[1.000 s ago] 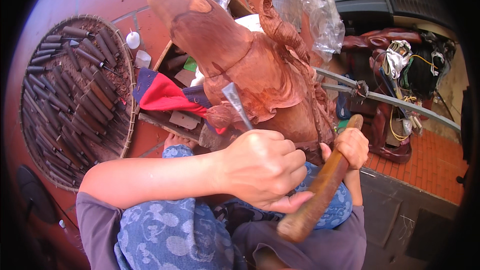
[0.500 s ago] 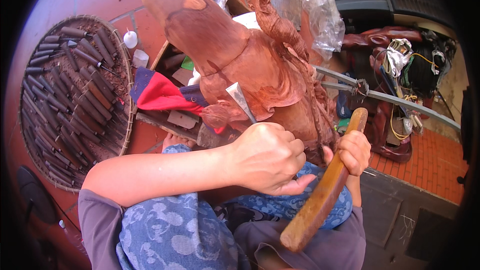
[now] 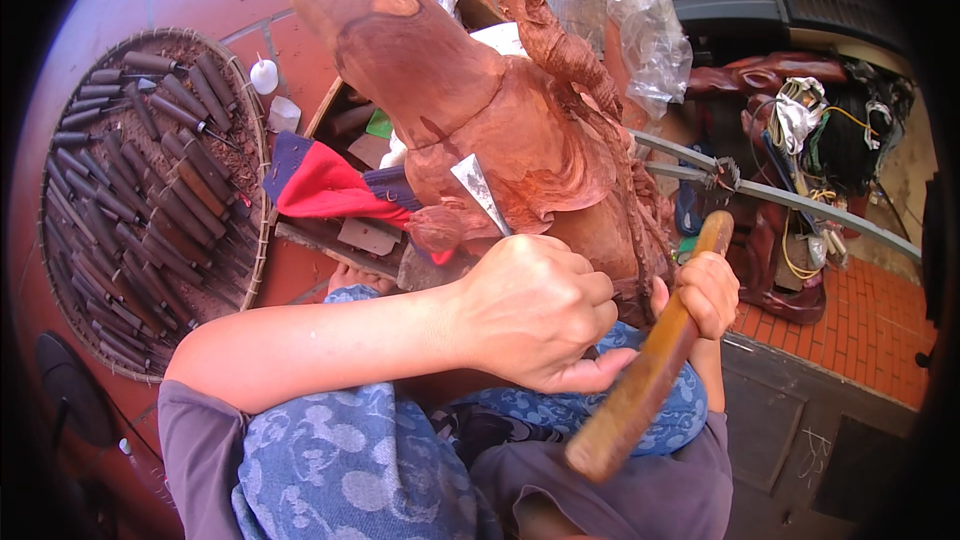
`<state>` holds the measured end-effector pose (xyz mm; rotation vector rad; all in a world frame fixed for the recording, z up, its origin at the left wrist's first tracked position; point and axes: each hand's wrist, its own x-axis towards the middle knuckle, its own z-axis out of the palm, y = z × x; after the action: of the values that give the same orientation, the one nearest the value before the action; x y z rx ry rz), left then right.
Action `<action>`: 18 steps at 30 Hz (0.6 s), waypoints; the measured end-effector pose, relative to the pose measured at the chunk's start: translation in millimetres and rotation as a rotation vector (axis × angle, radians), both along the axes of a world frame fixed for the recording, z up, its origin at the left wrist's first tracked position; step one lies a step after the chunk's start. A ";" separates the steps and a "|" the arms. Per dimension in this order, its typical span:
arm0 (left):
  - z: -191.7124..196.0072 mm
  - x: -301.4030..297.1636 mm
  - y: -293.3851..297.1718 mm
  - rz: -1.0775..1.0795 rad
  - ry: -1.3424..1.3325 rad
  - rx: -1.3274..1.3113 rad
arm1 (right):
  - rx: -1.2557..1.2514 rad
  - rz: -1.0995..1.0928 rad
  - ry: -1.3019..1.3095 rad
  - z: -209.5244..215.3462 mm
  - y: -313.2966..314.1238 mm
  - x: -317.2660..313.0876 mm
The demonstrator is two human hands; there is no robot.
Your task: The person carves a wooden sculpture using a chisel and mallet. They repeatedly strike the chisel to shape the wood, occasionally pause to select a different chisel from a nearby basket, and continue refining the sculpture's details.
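Observation:
A large reddish-brown wooden carving (image 3: 470,100) rises in front of me, resting against my lap. My left hand (image 3: 530,310) is closed around a chisel, whose flat metal blade (image 3: 480,192) pokes up from my fist and touches the carving's lower front. My right hand (image 3: 706,290) grips a long round wooden mallet (image 3: 645,365) near its upper end. The mallet slants down and to the left, across and below my left hand. My knees in blue patterned cloth (image 3: 350,450) lie under both arms.
A round woven tray (image 3: 245,270) at the left holds several dark-handled carving tools. A red and blue cloth (image 3: 320,185) and small wood pieces lie in a box behind the carving. Clear plastic bags (image 3: 640,20), metal bars (image 3: 800,205) and a wire tangle (image 3: 800,120) are at the right.
The chisel blade has crept slightly up the carving. The mallet's upper end has risen a little in my right hand. The left hand's grip is unchanged.

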<state>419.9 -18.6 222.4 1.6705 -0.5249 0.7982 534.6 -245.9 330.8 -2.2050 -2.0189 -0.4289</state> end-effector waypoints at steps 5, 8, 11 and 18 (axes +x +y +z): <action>2.3 -7.2 -0.7 0.003 -0.034 0.036 | 0.031 0.004 0.091 -0.4 -0.1 -0.7; -0.3 -6.8 -1.3 -0.010 -0.034 0.035 | 0.037 0.007 0.109 2.9 6.1 -3.6; -1.8 -4.3 -2.3 -0.012 -0.049 0.000 | 0.022 -0.004 0.106 8.4 8.9 -10.1; -0.1 -3.5 2.9 -0.008 -0.023 -0.027 | -0.017 -0.005 0.051 5.1 6.5 -6.9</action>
<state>416.3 -15.6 222.2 1.6351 -0.5345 0.8159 527.6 -239.4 335.9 -2.2078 -1.9992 -0.3539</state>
